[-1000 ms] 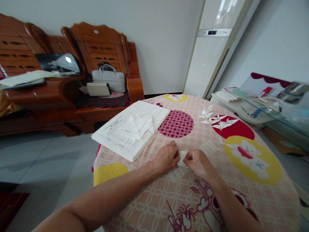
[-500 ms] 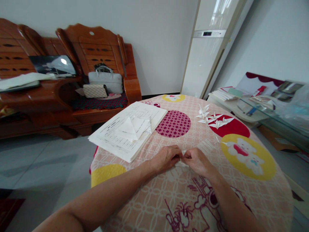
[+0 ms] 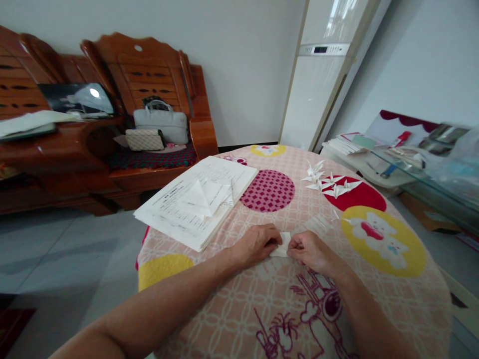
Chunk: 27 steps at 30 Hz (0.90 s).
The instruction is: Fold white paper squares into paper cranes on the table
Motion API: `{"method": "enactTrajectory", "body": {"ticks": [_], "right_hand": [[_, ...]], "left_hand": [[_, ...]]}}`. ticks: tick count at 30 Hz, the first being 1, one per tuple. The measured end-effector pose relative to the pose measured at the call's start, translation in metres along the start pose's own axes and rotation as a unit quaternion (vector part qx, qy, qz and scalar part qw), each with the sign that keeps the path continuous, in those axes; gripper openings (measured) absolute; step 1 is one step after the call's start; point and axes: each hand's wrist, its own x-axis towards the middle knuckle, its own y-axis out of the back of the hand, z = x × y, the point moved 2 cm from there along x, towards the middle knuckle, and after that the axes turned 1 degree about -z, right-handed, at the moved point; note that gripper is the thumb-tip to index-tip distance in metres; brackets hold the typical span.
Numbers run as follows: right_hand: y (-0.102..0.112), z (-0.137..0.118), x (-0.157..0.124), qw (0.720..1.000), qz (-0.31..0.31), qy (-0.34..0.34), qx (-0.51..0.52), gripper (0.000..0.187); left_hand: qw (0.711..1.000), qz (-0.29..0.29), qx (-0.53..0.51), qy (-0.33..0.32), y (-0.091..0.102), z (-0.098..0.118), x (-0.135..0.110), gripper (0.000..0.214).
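A small folded piece of white paper [image 3: 283, 244] lies on the patterned tablecloth between my two hands. My left hand [image 3: 258, 242] rests on its left side, fingers curled and pressing it, with the fingertips partly hidden. At its right edge, my right hand [image 3: 307, 249] pinches the paper between thumb and forefinger. Several folded paper cranes [image 3: 337, 187] sit in a cluster toward the far right of the table. Left of my hands, folded white paper pieces [image 3: 200, 197] lie on a stack of printed sheets [image 3: 164, 212].
The round table's cloth [image 3: 224, 309] has coloured patches. Beyond it stand a wooden bench [image 3: 149, 65] with a grey bag [image 3: 164, 124] and a white air conditioner [image 3: 314, 89]. At right, a glass-topped side table [image 3: 422, 177] holds papers and bowls.
My right hand has shifted slightly right, away from my left, and more of the white paper shows between them. The whole view has moved a little.
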Motion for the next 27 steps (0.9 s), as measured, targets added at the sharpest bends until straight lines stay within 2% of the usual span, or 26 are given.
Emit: {"method": "enactTrajectory", "body": {"ticks": [6, 12, 21, 27], "right_hand": [[-0.004, -0.002, 0.004, 0.996, 0.053, 0.01, -0.075, 0.009], [-0.007, -0.005, 0.007, 0.991, 0.075, 0.003, -0.115, 0.009], [-0.004, -0.018, 0.003, 0.992, 0.065, -0.037, -0.105, 0.009], [-0.005, -0.012, 0.002, 0.996, 0.038, -0.056, -0.055, 0.013]], "left_hand": [[1.0, 0.005, -0.004, 0.015, 0.001, 0.0, 0.0, 0.017], [1.0, 0.003, -0.006, 0.021, 0.002, 0.002, -0.001, 0.019], [0.996, 0.027, 0.028, 0.076, -0.008, 0.005, 0.006, 0.012], [0.992, 0.032, 0.043, 0.116, -0.009, 0.005, 0.01, 0.011]]}}
